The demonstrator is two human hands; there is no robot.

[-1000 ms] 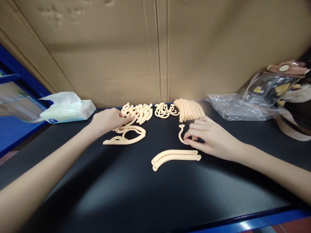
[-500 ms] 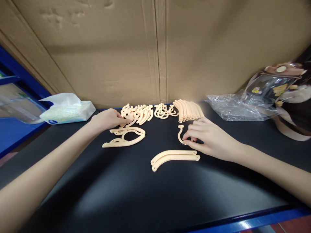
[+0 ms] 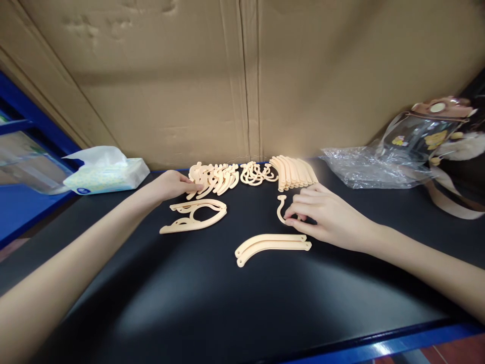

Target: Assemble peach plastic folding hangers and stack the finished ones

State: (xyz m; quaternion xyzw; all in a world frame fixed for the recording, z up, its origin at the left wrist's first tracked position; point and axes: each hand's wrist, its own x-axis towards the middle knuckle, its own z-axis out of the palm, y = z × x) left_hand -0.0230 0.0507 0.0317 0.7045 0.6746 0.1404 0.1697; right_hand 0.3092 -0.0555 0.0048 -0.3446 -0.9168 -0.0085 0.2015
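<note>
My left hand point(image 3: 170, 185) is at the left end of a pile of short curved beige pieces point(image 3: 220, 177), its fingertips closed on one short curved piece point(image 3: 192, 195). Just below it on the table lies a joined pair of beige hanger arms point(image 3: 212, 218), folded together. My right hand point(image 3: 318, 212) pinches a beige hook point(image 3: 281, 208) by its curved end; the flat-headed end points away from me. Nearer to me, two long curved hanger arms point(image 3: 275, 242) lie side by side.
Along the back are a heap of hooks point(image 3: 253, 174) and a row of long hanger arms point(image 3: 295, 172). A tissue pack point(image 3: 108, 174) stands at the left. A clear plastic bag point(image 3: 364, 167) and a strapped bottle point(image 3: 420, 134) are at the right. Cardboard point(image 3: 170, 91) rises behind.
My left fingers have shifted slightly at the pile, and the short piece there has moved. The folded hanger arms have spread a little. My right hand stays with the hook.
</note>
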